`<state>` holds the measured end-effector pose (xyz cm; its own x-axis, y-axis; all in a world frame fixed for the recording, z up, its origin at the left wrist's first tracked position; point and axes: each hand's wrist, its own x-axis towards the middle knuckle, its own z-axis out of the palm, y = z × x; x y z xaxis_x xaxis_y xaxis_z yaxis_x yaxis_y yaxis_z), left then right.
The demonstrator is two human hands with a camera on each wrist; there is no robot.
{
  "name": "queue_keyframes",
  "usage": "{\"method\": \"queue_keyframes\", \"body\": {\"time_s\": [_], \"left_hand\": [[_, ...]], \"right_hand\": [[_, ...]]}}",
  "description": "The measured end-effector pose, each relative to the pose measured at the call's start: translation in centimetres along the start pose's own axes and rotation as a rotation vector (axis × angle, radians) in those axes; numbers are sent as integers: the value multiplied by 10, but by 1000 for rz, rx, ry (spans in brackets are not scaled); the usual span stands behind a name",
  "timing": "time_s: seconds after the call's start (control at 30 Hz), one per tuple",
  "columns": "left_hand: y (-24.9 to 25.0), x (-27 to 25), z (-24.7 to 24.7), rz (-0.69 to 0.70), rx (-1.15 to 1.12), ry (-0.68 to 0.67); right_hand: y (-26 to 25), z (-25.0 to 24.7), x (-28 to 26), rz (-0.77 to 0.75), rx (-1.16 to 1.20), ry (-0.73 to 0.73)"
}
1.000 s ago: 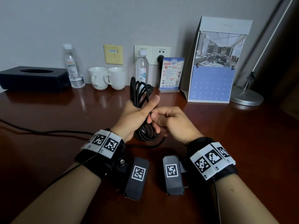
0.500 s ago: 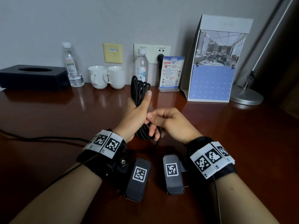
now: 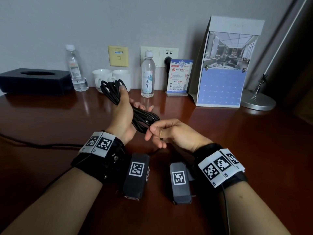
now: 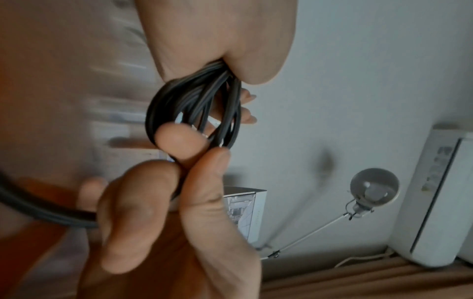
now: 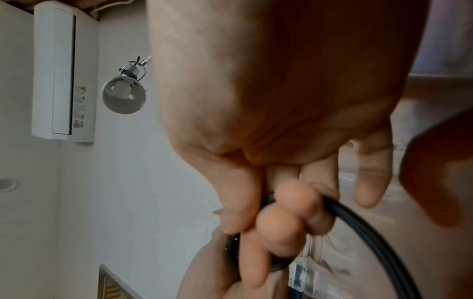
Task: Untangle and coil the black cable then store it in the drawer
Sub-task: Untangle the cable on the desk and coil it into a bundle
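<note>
The black cable (image 3: 144, 117) is gathered into a long bundle of loops that slants from upper left to lower right above the desk. My left hand (image 3: 126, 106) grips the bundle around its middle, thumb near the top loops. My right hand (image 3: 156, 131) pinches the cable at the bundle's lower end. In the left wrist view the loops (image 4: 179, 97) emerge from my left palm and the right hand's fingers (image 4: 179, 145) pinch them, while a loose strand (image 4: 38, 212) runs off to the left. The right wrist view shows curled fingers (image 5: 286, 212) around the cable (image 5: 371, 232). No drawer is in view.
Along the wall stand a black tissue box (image 3: 33, 81), two water bottles (image 3: 74, 68) (image 3: 148, 75), two white cups (image 3: 111, 78), a small sign (image 3: 178, 77), a desk calendar (image 3: 223, 68) and a lamp base (image 3: 257, 101). A thin wire (image 3: 33, 145) crosses the desk (image 3: 237, 141) at left.
The bundle has tipped from upright to slanting, its top swinging left with my left hand. My right hand has shifted to the bundle's lower end.
</note>
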<state>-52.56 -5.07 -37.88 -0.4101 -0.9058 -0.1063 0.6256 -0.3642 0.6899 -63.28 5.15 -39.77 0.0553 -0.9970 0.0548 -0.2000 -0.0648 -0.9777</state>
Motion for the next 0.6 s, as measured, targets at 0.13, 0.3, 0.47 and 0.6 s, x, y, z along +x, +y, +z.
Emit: {"method": "queue_keyframes", "body": {"time_s": [0.13, 0.3, 0.47, 0.6], "left_hand": [[3, 0, 0, -67, -120, -35], [8, 0, 1, -125, -173, -77], [27, 9, -7, -159, -366, -78], [26, 13, -12, -258, -335, -157]], "right_hand": [[-5, -3, -2, -6, -27, 53], [-4, -8, -8, 4, 25, 11], [2, -8, -5, -58, -20, -88], [1, -5, 0, -18, -138, 21]]}}
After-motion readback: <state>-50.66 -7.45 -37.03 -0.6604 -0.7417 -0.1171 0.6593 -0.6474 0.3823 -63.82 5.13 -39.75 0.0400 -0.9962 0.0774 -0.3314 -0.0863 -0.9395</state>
